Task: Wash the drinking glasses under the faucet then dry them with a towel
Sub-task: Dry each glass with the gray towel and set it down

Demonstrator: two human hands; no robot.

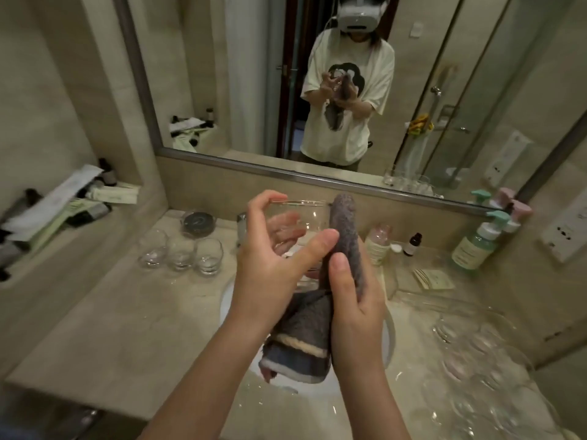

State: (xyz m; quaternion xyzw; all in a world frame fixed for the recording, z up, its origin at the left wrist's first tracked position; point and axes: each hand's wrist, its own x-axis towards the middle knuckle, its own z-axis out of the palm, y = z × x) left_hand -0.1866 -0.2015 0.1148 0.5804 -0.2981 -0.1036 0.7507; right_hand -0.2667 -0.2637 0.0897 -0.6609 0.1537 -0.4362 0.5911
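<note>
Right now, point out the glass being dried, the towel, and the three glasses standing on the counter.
Glass being dried (305, 217), head view, clear wall below the rim.
Towel (346, 227), head view, grey upper fold.
Three glasses (181, 252), head view, middle glass's bowl.

Pretty dim, warm yellowish light overall, soft shadows. Wide-angle bend toward the edges; glassware (489, 369) at 4 o'clock is blurry with glare.

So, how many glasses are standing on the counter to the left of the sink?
3, in a row: left glass, middle glass, right glass. A fourth is in the left hand; more glassware at right is too blurred to count.
</note>
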